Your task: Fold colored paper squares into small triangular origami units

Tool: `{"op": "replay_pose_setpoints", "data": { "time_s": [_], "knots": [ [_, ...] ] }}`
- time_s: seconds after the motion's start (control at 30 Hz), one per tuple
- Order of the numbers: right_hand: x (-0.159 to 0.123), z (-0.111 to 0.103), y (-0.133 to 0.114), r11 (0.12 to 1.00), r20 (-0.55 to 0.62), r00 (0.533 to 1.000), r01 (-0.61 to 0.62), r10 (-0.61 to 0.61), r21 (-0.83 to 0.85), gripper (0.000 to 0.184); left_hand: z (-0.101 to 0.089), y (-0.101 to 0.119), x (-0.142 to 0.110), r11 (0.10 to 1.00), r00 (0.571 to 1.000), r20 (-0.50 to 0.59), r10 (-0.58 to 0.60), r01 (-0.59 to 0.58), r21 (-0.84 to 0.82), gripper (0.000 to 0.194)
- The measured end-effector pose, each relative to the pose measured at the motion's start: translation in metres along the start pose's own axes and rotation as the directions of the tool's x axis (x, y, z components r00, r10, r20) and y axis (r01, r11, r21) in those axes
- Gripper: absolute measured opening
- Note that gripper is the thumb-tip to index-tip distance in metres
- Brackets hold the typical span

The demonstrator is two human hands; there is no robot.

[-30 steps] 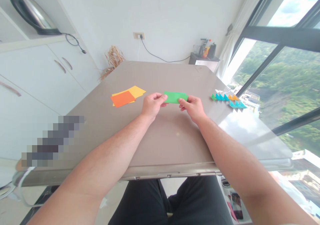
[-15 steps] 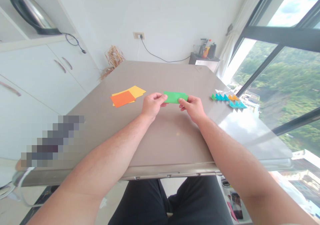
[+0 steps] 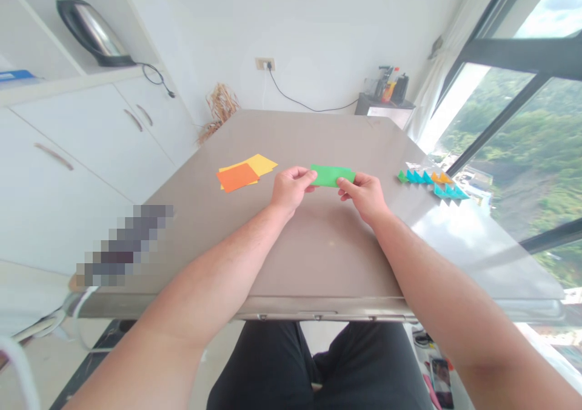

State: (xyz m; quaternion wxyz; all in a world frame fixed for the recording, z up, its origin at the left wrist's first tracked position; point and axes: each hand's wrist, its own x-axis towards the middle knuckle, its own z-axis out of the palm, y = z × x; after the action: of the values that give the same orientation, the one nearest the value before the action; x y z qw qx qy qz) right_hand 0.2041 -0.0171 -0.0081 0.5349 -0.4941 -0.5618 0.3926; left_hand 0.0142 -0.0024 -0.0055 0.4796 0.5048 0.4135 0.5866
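A green sheet of paper (image 3: 328, 176), showing as a narrow rectangle, is stretched between my two hands just above the table. My left hand (image 3: 291, 187) pinches its left end, thumb on top and fingers underneath. At the right end, my right hand (image 3: 362, 194) grips it the same way, its thumb lying across the lower edge. The fingertips behind the paper are partly hidden. To the left of my hands lie an orange paper sheet (image 3: 238, 177) and yellow paper sheets (image 3: 262, 164), overlapping on the table.
Small folded paper pieces (image 3: 421, 177) in green, blue and orange stand in rows at the right of the grey table (image 3: 291, 264). A pixelated dark object (image 3: 130, 240) lies at the left edge. Beyond are a window, a kettle (image 3: 97, 34) and white cabinets (image 3: 86, 137).
The whole view has shifted, so everything appears farther right. Both hands keep the same hold on the green paper, which looks unchanged in shape.
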Motion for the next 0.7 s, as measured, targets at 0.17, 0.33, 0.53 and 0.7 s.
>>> {"op": "replay_pose_setpoints", "data": {
  "time_s": [0.17,0.33,0.53,0.7],
  "knots": [
    [-0.0001,0.0007,-0.0008,1.0,0.011,1.0,0.005,-0.005,0.01,0.03,0.0008,-0.0011,0.0009,1.0,1.0,-0.018,0.021,-0.021,0.003,0.027],
    [-0.0012,0.0004,-0.0027,1.0,0.022,1.0,0.003,-0.003,0.024,0.032,0.0,0.0008,0.0033,1.0,0.997,-0.08,0.016,-0.016,0.002,0.023],
    [0.0,-0.0007,-0.0008,0.999,0.007,1.0,-0.03,0.03,0.024,0.028,-0.0041,0.0018,0.0074,1.0,0.99,-0.136,0.022,-0.024,-0.009,0.023],
    [-0.0003,0.0007,-0.0033,0.998,-0.01,1.0,-0.02,0.02,0.068,0.023,-0.0077,0.0015,0.0097,0.999,0.989,-0.144,0.022,-0.025,-0.023,0.025]
  ]
}}
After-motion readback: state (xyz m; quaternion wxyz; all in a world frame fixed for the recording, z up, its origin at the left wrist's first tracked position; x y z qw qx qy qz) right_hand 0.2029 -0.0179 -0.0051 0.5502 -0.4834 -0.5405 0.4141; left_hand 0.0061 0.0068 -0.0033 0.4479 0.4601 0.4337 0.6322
